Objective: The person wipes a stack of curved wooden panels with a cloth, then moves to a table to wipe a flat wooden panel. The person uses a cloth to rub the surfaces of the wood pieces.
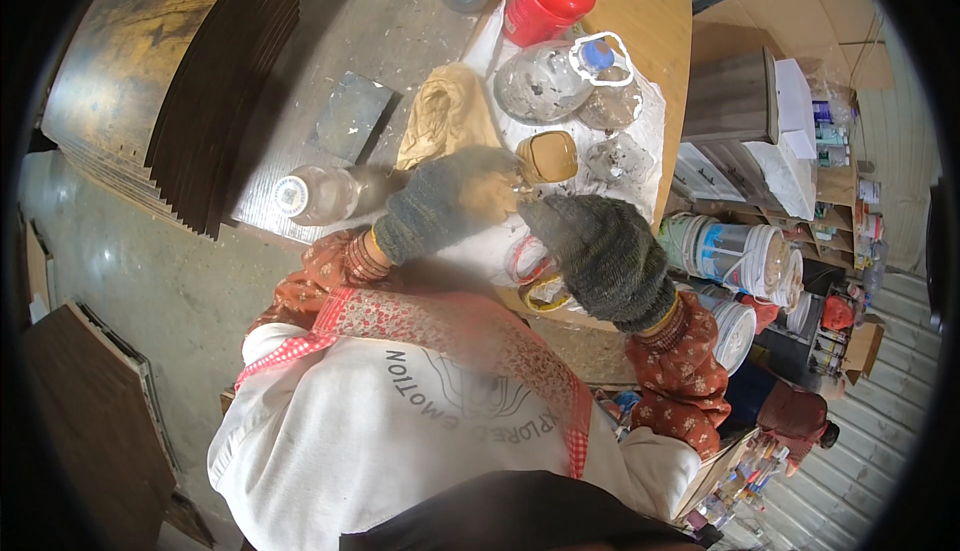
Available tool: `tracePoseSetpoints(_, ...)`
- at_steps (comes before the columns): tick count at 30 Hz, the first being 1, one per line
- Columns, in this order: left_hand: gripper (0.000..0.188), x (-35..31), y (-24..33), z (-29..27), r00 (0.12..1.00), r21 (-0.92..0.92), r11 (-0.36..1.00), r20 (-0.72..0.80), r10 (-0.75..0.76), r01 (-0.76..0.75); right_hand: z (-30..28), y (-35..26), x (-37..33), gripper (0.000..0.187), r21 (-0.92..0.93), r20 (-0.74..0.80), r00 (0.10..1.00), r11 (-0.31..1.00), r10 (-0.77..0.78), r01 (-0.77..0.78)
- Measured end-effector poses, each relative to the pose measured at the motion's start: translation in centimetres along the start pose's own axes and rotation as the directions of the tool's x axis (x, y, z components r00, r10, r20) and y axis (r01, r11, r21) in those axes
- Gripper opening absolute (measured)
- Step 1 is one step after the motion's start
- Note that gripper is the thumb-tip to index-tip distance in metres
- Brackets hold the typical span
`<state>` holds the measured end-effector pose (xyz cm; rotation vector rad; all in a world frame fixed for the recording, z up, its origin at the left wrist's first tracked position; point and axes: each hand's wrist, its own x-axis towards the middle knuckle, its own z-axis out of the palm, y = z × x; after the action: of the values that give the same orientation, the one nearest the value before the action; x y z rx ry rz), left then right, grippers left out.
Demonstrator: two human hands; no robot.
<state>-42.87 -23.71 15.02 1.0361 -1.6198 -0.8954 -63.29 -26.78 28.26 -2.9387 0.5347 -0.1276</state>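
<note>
Both my hands wear dark grey-green knit gloves and meet over the near part of the workbench. The fingers of my left hand [445,201], blurred and tan at the tips, are drawn together around something too small to make out. Right beside them, my right hand [600,256] is closed, its fingertips turned down and partly hidden. Just beyond the fingertips sits a small tub [549,156] with brown contents. A crumpled tan cloth [445,111] lies beyond my left hand. Under the hands, a white sheet [645,136] bears a round red-and-white item [528,257] and a yellow ring-shaped item [546,294].
Beyond the tub stand a big clear jug [540,83] with blue cap and a red jar [548,3]. A clear bottle [318,196] lies left, near a grey square plate [355,116]. Stacked dark panels [220,101] rise far left; buckets [735,256] and a person [793,418] are right.
</note>
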Motion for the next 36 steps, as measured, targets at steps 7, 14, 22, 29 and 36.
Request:
tracePoseSetpoints(7,0.058,-0.4,0.2,-0.5,0.971,-0.142,0.962,0.089,-0.223,0.234,0.1,0.7,-0.4,0.042,0.322,0.13,0.973,0.921,0.189,-0.222)
tracePoseSetpoints(14,0.063,-0.1,0.5,-0.8,0.994,0.019,0.997,0.085,-0.074,0.073,1.0,0.8,-0.4,0.051,0.306,-0.037,0.994,0.948,0.101,-0.085)
tracePoseSetpoints(22,0.046,0.7,0.9,-1.3,0.989,-0.205,0.97,0.093,-0.115,0.132,0.2,0.7,-0.7,0.046,0.01,0.093,0.995,0.999,-0.042,0.042)
tracePoseSetpoints(29,0.049,1.1,1.8,-1.9,0.906,-0.151,0.909,0.24,-0.348,0.389,-2.5,0.3,-0.9,0.048,0.064,0.214,0.977,0.998,0.009,-0.024)
tracePoseSetpoints(36,0.059,-0.1,-1.6,-0.3,0.997,-0.239,0.971,0.073,-0.011,0.028,-3.3,0.1,-0.8,0.05,0.073,0.226,0.974,0.997,-0.025,0.008)
